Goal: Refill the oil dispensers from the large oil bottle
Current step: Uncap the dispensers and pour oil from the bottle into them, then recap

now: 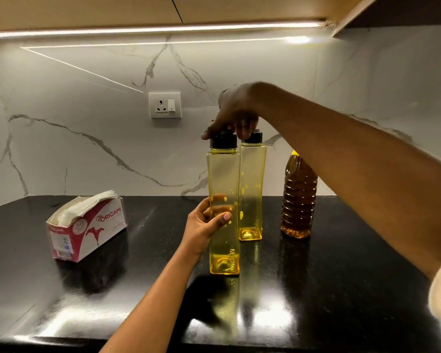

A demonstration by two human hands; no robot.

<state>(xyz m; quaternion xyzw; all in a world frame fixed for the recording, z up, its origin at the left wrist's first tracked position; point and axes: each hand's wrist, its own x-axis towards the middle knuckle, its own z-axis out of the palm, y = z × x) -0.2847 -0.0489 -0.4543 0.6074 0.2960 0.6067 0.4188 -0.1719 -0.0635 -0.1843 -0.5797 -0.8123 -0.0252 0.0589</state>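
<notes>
Two tall yellow square dispensers with black caps stand on the black counter. The near dispenser holds only a little oil at its bottom. My left hand grips its body around the middle. My right hand comes down from above, fingers curled on its black cap. The second dispenser stands just behind and to the right, also nearly empty. The large ribbed oil bottle, full of amber oil, stands upright to the right; my right forearm hides its top.
An opened red and white tissue box lies on the left of the counter. A marble wall with a power socket rises behind. The counter's front edge runs along the bottom of the view.
</notes>
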